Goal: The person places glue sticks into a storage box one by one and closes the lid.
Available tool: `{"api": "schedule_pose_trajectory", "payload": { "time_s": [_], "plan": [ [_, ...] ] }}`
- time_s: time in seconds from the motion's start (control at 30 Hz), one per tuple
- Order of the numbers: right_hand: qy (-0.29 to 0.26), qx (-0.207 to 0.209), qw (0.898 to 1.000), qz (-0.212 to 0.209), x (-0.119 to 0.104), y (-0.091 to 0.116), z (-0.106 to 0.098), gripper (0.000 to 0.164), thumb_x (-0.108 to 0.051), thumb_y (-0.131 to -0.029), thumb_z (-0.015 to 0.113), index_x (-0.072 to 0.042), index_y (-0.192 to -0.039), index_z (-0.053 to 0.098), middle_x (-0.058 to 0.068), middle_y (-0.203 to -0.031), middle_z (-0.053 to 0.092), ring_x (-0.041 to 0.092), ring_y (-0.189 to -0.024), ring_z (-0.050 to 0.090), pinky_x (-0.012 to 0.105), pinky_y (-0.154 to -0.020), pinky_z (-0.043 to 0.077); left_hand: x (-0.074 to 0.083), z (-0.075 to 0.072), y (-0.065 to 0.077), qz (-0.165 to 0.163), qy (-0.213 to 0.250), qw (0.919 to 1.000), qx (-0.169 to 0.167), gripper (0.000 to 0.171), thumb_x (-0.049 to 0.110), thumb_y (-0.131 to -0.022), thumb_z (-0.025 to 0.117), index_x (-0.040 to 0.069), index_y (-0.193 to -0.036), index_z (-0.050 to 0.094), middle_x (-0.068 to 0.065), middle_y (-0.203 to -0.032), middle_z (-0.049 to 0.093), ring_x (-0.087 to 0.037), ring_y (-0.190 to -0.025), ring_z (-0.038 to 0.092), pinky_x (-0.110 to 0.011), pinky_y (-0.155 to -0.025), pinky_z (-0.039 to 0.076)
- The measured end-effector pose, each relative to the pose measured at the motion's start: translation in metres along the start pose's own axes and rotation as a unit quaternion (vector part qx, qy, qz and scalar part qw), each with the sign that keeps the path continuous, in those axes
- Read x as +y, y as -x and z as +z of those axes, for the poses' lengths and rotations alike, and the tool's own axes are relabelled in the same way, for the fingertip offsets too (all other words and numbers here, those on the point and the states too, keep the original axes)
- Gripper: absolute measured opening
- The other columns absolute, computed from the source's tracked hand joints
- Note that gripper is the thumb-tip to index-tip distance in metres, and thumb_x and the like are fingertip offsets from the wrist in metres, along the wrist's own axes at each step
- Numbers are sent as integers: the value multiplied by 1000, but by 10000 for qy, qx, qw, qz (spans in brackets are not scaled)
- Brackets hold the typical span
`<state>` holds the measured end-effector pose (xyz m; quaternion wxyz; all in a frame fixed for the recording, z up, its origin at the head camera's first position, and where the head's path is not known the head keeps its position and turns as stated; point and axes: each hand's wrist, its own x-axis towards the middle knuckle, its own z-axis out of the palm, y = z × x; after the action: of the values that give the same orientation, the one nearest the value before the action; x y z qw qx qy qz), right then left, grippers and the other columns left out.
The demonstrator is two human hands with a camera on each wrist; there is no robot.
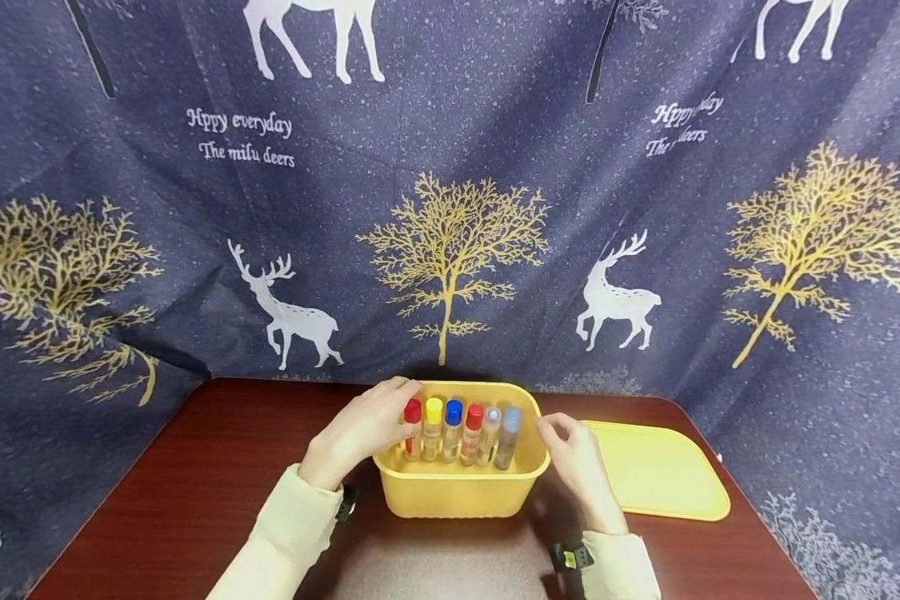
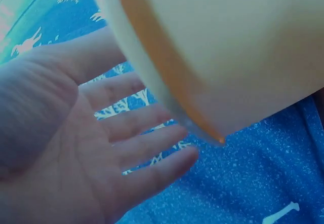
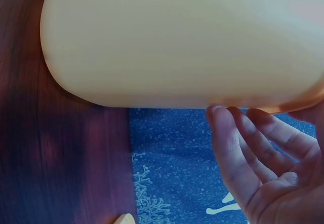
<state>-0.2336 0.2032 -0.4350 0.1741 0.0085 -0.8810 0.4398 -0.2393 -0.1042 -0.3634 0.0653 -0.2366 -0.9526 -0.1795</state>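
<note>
A yellow plastic bin (image 1: pixel 461 498) stands on the table. Inside it several small clear bottles stand in a row: a red-capped one (image 1: pixel 412 450) at the left, then a yellow-capped one (image 1: pixel 432 440), a blue-capped one (image 1: pixel 452 440), another red-capped one (image 1: pixel 471 442) and two pale-capped ones. My left hand (image 1: pixel 366 423) reaches over the bin's left rim, beside the leftmost bottle, which it partly covers. Its fingers (image 2: pixel 152 176) are spread and nearly straight in the left wrist view. At the bin's right rim is my right hand (image 1: pixel 579 460), its loosely bent fingertips (image 3: pixel 218 115) against the outer wall.
A flat yellow lid (image 1: pixel 663 471) lies on the right of the dark red-brown table (image 1: pixel 217 467), near its edge. Behind the table hangs a blue cloth (image 1: pixel 450 125) printed with deer and trees. Each wrist wears a dark camera band.
</note>
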Motion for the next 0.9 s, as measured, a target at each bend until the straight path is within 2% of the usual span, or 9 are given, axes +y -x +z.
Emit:
{"api": "schedule_pose_trajectory", "payload": {
  "time_s": [0.13,0.27,0.4,0.6,0.9],
  "plan": [
    [4,7,10000,12,1,-1,0,18,-23,-96,63,-9,-96,74,5,-94,72,22,-91,64,42,-85,48,-5,-1,5,75,-59,9997,214,50,28,-85,77,9,-129,60,-12,-130,57,-35,-131,45,-52,-105,36],
    [18,18,10000,5,2,-1,1,19,-24,-96,63,-10,-94,74,4,-91,72,21,-89,64,41,-82,49,-11,0,9,-23,3,9995,305,51,33,-88,73,8,-131,59,-16,-136,53,-40,-135,38,-56,-106,33],
    [-3,6,10000,7,2,-1,1,19,-25,-96,63,-10,-94,74,4,-92,72,20,-89,64,40,-82,48,-17,2,15,-304,216,9986,369,54,33,-90,70,7,-135,55,-18,-141,49,-38,-133,41,-57,-103,37],
    [-55,-17,10000,9,2,-1,1,19,-25,-96,63,-9,-95,74,4,-92,72,20,-88,63,39,-82,49,-23,6,20,-596,590,9938,728,50,30,-91,70,6,-133,56,-15,-135,53,-35,-122,52,-55,-97,43],
    [1,-28,10000,-33,1,-1,0,19,-23,-96,63,-8,-95,74,4,-91,72,21,-88,64,40,-81,49,-31,14,21,-1139,823,9858,921,48,29,-93,67,1,-130,57,-19,-128,58,-40,-118,54,-57,-97,41]
  ]
}}
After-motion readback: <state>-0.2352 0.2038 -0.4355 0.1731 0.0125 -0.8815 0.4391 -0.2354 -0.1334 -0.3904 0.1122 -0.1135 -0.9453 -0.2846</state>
